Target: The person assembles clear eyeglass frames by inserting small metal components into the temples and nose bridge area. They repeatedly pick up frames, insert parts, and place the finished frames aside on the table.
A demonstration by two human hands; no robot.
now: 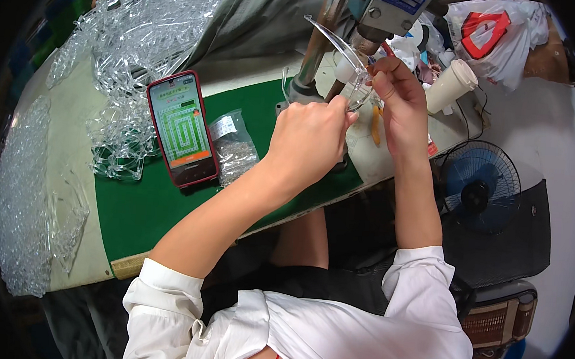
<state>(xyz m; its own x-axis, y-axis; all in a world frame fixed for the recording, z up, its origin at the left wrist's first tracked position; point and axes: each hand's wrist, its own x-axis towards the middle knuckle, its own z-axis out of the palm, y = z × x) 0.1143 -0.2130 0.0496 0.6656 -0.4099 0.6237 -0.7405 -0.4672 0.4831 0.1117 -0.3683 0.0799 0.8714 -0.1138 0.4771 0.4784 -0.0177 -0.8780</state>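
A pair of clear plastic eyeglasses (347, 52) is held up in front of the metal post of a bench press. My left hand (309, 136) is closed around its lower left part, knuckles up. Opposite it, my right hand (403, 106) pinches the frame's right side near a hinge between thumb and fingertips. One temple arm points up and away to the left. Whether a small part sits in the right fingertips is too small to tell.
A green mat (131, 215) covers the table's front. On it lie a phone (183, 129) in a red case and a small plastic bag (235, 150) of tiny parts. Clear frames (152, 23) are heaped at the left. A cream tumbler (451, 88) and a fan (479, 186) are at the right.
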